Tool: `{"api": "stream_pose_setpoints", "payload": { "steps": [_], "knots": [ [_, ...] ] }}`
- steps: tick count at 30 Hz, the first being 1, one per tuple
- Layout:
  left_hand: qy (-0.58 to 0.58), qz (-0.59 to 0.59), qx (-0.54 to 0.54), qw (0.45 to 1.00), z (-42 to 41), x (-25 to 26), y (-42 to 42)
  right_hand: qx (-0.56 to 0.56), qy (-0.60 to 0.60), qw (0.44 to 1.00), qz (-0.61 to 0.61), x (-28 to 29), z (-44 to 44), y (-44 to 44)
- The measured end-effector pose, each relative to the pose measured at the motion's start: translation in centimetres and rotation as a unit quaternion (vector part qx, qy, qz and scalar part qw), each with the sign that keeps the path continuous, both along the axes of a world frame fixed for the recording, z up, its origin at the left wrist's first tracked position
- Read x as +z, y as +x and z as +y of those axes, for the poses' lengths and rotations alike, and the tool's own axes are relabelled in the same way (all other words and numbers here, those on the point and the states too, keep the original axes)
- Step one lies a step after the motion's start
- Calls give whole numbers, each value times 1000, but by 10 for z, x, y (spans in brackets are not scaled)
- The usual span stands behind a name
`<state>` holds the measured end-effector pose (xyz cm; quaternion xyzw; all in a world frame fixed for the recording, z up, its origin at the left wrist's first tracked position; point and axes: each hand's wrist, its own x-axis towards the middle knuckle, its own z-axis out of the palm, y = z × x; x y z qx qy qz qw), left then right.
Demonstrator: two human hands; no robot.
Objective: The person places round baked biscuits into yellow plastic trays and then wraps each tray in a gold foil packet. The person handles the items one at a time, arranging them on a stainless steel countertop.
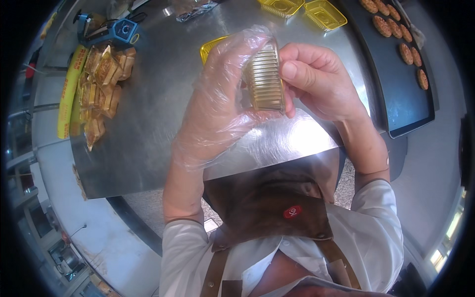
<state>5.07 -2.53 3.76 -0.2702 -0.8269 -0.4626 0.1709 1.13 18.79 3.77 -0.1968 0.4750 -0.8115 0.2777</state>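
My left hand (219,92), inside a clear disposable plastic glove, grips a gold ribbed plastic tray (266,80) that is tipped on its side above the steel table. The bare fingers of my right hand (315,78) pinch the tray's right edge. What the tray holds cannot be seen from this side. Behind my left hand a yellow-gold tray (211,48) shows partly. Two more gold plastic trays (326,15) lie at the table's far edge, with nothing visible in them.
Wrapped baked goods in gold trays (105,74) are piled at the left, beside a yellow printed roll (72,92) and a blue sealing device (111,31). A dark baking sheet (404,100) with several browned oval pastries (406,54) stands at the right of the steel table (148,148).
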Motion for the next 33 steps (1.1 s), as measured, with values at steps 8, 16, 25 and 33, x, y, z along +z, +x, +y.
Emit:
{"api": "stream_pose_setpoints", "payload": {
  "steps": [8,16,25,33],
  "knots": [
    [-85,-5,19,996,-5,6,1,-14,58,998,25,1,8,-6],
    [-72,22,18,997,-7,7,-1,-8,33,999,12,1,8,-7],
    [-63,35,14,997,-9,5,-3,-8,12,1000,16,-4,4,-7],
    [-86,40,23,995,-8,4,-2,-1,18,1000,11,-3,6,-8]
  ]
}}
